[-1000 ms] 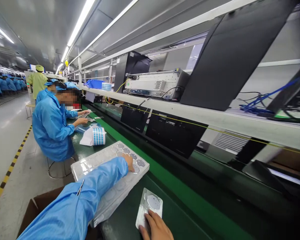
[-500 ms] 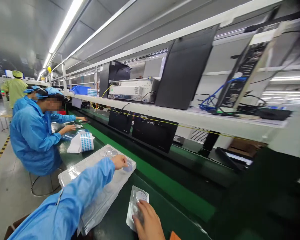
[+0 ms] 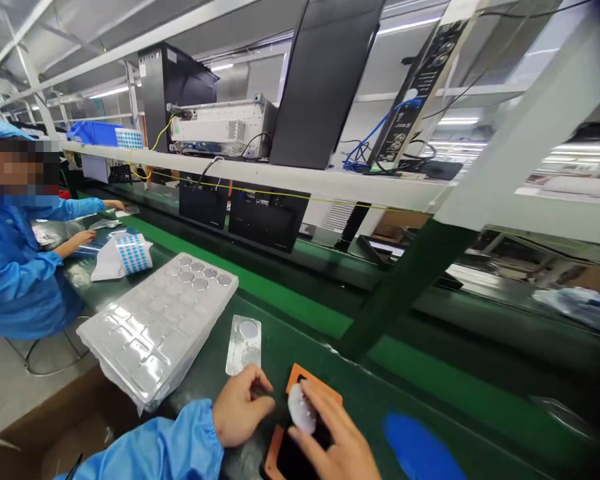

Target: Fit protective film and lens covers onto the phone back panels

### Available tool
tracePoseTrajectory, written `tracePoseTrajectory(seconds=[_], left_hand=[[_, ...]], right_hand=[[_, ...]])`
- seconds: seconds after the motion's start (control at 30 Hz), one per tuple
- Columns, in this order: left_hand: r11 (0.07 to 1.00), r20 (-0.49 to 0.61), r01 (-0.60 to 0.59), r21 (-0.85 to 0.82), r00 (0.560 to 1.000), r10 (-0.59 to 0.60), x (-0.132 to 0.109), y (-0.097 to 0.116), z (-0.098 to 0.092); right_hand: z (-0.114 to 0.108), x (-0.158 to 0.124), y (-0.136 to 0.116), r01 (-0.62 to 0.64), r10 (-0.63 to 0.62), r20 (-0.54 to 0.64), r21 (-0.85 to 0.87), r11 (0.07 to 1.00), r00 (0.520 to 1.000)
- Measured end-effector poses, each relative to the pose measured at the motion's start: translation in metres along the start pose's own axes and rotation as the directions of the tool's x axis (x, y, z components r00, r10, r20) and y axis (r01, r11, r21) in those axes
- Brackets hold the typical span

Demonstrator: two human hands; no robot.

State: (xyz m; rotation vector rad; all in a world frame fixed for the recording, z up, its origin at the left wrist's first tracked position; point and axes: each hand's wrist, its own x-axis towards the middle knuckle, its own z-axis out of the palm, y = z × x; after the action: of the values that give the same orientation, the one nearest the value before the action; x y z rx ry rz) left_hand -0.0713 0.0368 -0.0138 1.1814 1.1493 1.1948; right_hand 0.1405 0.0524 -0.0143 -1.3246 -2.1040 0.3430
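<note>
Pinching a pale round disc (image 3: 301, 409) between thumb and fingers, the right hand (image 3: 341, 437) holds it over an orange-and-black fixture (image 3: 321, 383) toward the near edge of the worktop (image 3: 287, 340); just left of the disc, the left hand (image 3: 240, 408) curls with thumb and forefinger parted, a small tray (image 3: 243, 353) beyond it.

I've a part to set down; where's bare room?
Green bench is bare between the orange-edged black fixture and flat blue piece, and between fixture and small clear plastic pack. It's crowded at the fixture: left hand, right hand, round whitish disc.
</note>
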Motion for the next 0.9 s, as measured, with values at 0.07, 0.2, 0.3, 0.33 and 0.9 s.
tracePoseTrajectory(seconds=[0.07, 0.2, 0.3, 0.33, 0.9], left_hand=[[0.948, -0.091, -0.086, 0.307, 0.989, 0.119, 0.009, -0.013, -0.004], [0.835, -0.054, -0.236, 0.498, 0.952, 0.301, 0.015, -0.034, -0.008], [0.803, -0.042, -0.281, 0.526, 0.934, 0.355, 0.013, -0.040, -0.006], [0.793, -0.043, -0.293, 0.535, 0.928, 0.371, 0.013, -0.041, -0.005], [0.493, 0.404, -0.556, 0.669, 0.829, 0.386, 0.025, -0.011, 0.029]], right_hand=[[-0.011, 0.011, 0.021, -0.023, 0.025, 0.044, -0.051, 0.998, 0.999], [-0.010, 0.022, 0.049, 0.016, 0.006, 0.153, -0.144, 0.989, 0.988], [-0.001, 0.016, 0.054, 0.054, -0.031, 0.123, -0.191, 0.980, 0.992], [0.002, 0.013, 0.054, 0.076, -0.054, 0.111, -0.203, 0.976, 0.992], [-0.032, -0.005, 0.025, 0.027, 0.014, 0.226, -0.180, 0.983, 0.974]])
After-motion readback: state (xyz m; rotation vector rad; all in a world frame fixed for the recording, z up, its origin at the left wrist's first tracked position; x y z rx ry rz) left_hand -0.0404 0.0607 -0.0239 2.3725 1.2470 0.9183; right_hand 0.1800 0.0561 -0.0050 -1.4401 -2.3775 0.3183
